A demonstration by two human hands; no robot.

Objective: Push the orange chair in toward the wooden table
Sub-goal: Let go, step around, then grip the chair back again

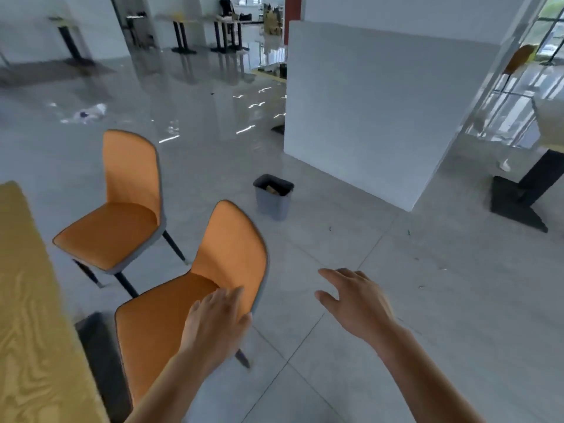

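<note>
The chair (232, 248) stands just out from the counter (27, 300). Its seat front faces the counter's edge and its back is turned away from it. The seat looks not yet tucked under, so the push seems barely begun, if at all.

To do this step well, both palms probably belong on the backrest, one toward each side. A push with the left alone would likely swing the chair round rather than send it straight. The push should run square to the counter's edge, low on the back, so the legs slide on the floor (396, 300) instead of tipping. It should ease off as the seat goes under. The dark base under the counter could catch a front leg. The far chair (128, 178) sits further along the same edge and well apart, so it should not get in the way.

The left hand (216, 322) reaches forward from the near side, palm down over the spot where seat meets back. Its fingers (229, 297) are straight, close together and grip nothing. Blur makes it unclear whether they rest on the chair or hover just off it.

The right hand (357, 303) hangs in the air on the chair's side away from the counter, clear of the backrest. Its fingers (332, 274) are spread and relaxed, its thumb is out, and it holds nothing.
</note>
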